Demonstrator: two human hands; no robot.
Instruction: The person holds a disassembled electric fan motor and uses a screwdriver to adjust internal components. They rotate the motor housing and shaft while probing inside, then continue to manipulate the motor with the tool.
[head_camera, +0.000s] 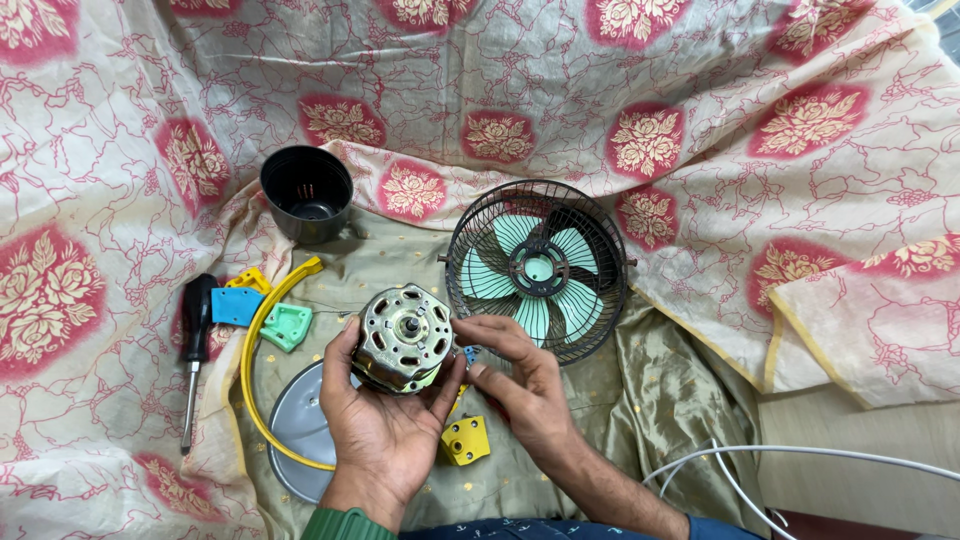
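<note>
Grey disc (293, 420) partly under hands (385, 430)

The left hand (385, 425) cradles a metal fan motor (402, 338), and the right hand (520, 385) touches its side. A caged fan (538, 265), black cup (306, 192) and screwdriver (195, 345) lie nearby on flowered cloth (100, 180).

Bare hands; green ribbed cuff on left wrist (345, 523), right forearm (620, 495) unsleeved.

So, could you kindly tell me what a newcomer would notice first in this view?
Most likely the metal fan motor at the centre, cupped in the left hand while the right hand touches its side. Just behind to the right stands a black fan cage with pale green blades, all on a red-flowered cloth. A black-handled screwdriver lies at the left.
</note>
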